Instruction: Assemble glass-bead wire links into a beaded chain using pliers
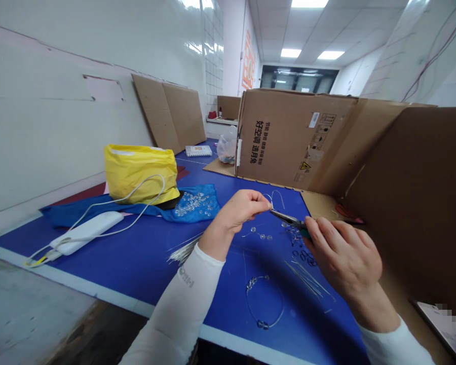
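Observation:
My left hand (247, 207) pinches a thin wire (281, 196), which loops up behind the fingertips. In my right hand (345, 253) are pliers (289, 218), their jaws meeting the wire right at the left fingertips. Below the hands, a wire ring (283, 306) strung with several clear beads (263, 324) lies on the blue table. A short wire with a few clear beads (262, 236) rests under the pliers. Beside the right hand lie small dark rings (307, 257) and a pile of small bits (293, 234). Cut wires (304, 279) lie nearby.
Clear beads (193, 204) sit on a blue cloth (209, 195) at left, by a yellow bag (140, 172). A white power strip (87, 233) with a cable lies at far left. More wires (184, 251) lie behind the left forearm. Large cardboard (289, 142) walls the back and right.

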A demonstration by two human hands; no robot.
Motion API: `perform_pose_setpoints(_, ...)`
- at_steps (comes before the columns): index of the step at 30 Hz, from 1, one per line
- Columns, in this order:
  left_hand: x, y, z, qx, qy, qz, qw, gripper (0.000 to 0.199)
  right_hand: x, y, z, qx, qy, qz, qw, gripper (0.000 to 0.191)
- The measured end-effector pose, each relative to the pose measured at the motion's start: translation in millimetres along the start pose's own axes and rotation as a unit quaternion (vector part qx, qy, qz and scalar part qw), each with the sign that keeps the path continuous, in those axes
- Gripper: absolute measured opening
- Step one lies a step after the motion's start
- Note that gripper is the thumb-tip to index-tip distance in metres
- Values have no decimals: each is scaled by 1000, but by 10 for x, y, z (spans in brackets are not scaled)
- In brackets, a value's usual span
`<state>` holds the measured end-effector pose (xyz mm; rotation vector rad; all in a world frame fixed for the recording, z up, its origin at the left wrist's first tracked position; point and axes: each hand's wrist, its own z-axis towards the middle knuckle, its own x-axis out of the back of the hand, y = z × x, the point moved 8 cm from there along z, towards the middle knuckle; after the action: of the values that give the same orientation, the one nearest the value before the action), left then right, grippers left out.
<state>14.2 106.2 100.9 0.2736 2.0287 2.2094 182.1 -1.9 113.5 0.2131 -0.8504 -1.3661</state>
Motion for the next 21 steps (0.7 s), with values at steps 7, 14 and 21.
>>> perform_pose_setpoints(7,-4,-10,-1,-4,5,7,1000,15,-5,-3,2,3,-13,13,1000,27)
perform_pose_setpoints(14,-8,38,-27,-26,18,6,999,12,-68,14,-6,-5,-50,39,998,27)
perform_pose_setpoints(21,-33,101,-44,-79,3,-1,997,16,-119,63,-16,-24,-61,95,993,31)
